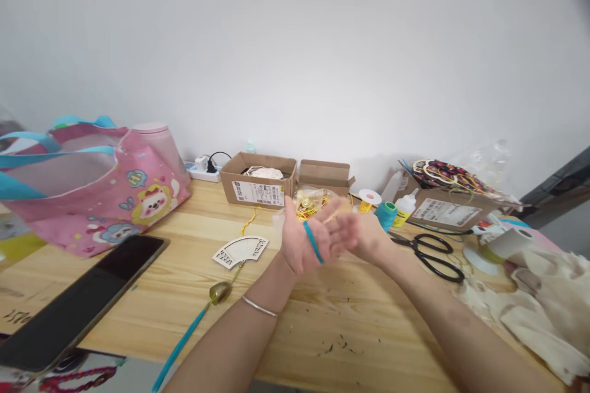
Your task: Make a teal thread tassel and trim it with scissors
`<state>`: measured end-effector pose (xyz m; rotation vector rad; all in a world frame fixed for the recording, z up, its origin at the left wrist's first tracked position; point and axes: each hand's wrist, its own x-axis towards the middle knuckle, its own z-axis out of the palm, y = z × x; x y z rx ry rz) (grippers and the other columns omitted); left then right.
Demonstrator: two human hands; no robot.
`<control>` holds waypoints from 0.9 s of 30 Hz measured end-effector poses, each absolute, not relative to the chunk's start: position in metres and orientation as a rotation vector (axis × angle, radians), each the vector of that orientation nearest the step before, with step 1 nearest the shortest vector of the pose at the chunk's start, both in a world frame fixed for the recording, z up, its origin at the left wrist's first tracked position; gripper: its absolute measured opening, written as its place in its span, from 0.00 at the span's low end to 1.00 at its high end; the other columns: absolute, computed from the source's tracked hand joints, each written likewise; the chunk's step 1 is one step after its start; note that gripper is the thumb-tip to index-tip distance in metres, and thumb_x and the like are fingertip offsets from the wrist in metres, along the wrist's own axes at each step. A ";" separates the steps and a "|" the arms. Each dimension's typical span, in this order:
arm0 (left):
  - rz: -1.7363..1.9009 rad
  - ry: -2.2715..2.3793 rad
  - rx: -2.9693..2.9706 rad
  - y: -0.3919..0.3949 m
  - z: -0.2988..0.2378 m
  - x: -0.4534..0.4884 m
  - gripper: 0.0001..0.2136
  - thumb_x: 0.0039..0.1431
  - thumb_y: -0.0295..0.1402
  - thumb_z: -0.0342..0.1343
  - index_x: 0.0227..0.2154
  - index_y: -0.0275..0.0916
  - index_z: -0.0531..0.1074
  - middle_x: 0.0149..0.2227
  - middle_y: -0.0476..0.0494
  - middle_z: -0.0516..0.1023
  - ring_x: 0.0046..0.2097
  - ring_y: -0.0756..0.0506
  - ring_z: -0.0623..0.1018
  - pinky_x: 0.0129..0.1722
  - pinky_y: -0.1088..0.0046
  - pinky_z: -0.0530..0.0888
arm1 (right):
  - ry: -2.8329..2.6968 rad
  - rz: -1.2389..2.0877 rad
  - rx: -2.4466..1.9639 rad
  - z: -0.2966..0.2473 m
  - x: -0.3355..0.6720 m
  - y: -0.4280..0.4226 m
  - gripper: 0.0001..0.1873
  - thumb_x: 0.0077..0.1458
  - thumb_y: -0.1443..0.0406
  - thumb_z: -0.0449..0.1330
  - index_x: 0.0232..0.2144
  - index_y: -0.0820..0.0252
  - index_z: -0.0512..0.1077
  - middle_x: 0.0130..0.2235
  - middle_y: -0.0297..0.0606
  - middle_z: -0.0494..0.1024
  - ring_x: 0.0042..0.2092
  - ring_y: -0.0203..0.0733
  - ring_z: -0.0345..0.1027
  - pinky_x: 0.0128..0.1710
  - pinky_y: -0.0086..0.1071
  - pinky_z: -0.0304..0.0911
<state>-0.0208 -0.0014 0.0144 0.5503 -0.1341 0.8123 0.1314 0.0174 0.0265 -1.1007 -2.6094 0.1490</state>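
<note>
Fingers (340,233) extend past a slim, bright teal strand (313,242).

"Hi" lettering (137,178) read on pink bag (99,202). Handwritten digits (17,318) noted on brown surface near left edge, "80" apparently included. Printed labels seen on left carton (225,189), right carton (485,216) and white bottle (406,204); wording too small to be read.

Bag (108,199) behind phone (83,301), box (258,193) behind bell (220,292), scissors (416,249) at right
</note>
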 end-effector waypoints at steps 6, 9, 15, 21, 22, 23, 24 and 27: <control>1.325 0.039 0.307 0.014 0.020 -0.026 0.34 0.51 0.57 0.33 0.55 0.40 0.55 0.52 0.39 0.66 0.54 0.43 0.64 0.51 0.65 0.61 | -2.825 -0.457 -0.952 0.023 0.136 -0.020 0.12 0.51 0.74 0.47 0.24 0.59 0.68 0.23 0.34 0.70 0.23 0.33 0.57 0.23 0.31 0.41; 1.279 0.115 0.283 0.017 0.013 -0.022 0.34 0.50 0.56 0.38 0.54 0.36 0.56 0.51 0.34 0.67 0.53 0.42 0.66 0.50 0.64 0.63 | -2.780 -0.560 -0.910 0.043 0.134 -0.027 0.13 0.53 0.73 0.47 0.24 0.58 0.68 0.22 0.32 0.68 0.23 0.32 0.55 0.23 0.30 0.39; 0.964 0.194 0.452 0.004 0.004 0.000 0.39 0.48 0.60 0.30 0.47 0.31 0.66 0.44 0.33 0.72 0.51 0.39 0.68 0.48 0.63 0.64 | -2.815 -0.479 -0.866 0.080 0.116 -0.006 0.13 0.54 0.66 0.51 0.22 0.58 0.71 0.25 0.34 0.71 0.26 0.32 0.58 0.23 0.29 0.40; 0.655 0.050 0.773 -0.004 0.000 0.000 0.39 0.49 0.59 0.33 0.47 0.27 0.66 0.53 0.30 0.63 0.58 0.39 0.58 0.57 0.64 0.48 | -2.768 0.025 -0.950 0.087 0.112 0.039 0.12 0.51 0.58 0.55 0.27 0.58 0.74 0.29 0.33 0.74 0.29 0.31 0.63 0.23 0.24 0.44; 0.575 0.014 0.838 -0.004 0.000 -0.004 0.37 0.51 0.56 0.36 0.49 0.27 0.65 0.55 0.30 0.61 0.58 0.39 0.57 0.57 0.63 0.47 | -2.749 0.101 -0.960 0.083 0.115 0.045 0.12 0.51 0.58 0.55 0.27 0.59 0.74 0.29 0.32 0.74 0.28 0.31 0.63 0.23 0.24 0.45; 0.493 -0.032 0.892 -0.004 0.000 -0.009 0.35 0.51 0.54 0.39 0.49 0.27 0.64 0.55 0.30 0.60 0.58 0.38 0.57 0.57 0.61 0.48 | -2.726 0.174 -0.974 0.079 0.118 0.050 0.13 0.51 0.58 0.55 0.26 0.60 0.73 0.28 0.32 0.74 0.28 0.30 0.63 0.23 0.24 0.46; 0.423 -0.081 0.922 -0.004 0.000 -0.014 0.34 0.51 0.53 0.41 0.50 0.27 0.63 0.54 0.29 0.61 0.58 0.37 0.58 0.57 0.60 0.49 | -2.695 0.234 -0.993 0.073 0.121 0.052 0.14 0.52 0.57 0.54 0.26 0.60 0.73 0.27 0.32 0.74 0.27 0.30 0.62 0.23 0.24 0.47; 0.502 -0.204 0.826 -0.004 0.004 -0.024 0.36 0.47 0.57 0.42 0.48 0.30 0.65 0.48 0.30 0.70 0.52 0.36 0.67 0.52 0.59 0.58 | -2.658 0.250 -1.008 0.053 0.130 0.045 0.15 0.54 0.58 0.51 0.27 0.61 0.72 0.26 0.33 0.74 0.26 0.30 0.62 0.23 0.24 0.48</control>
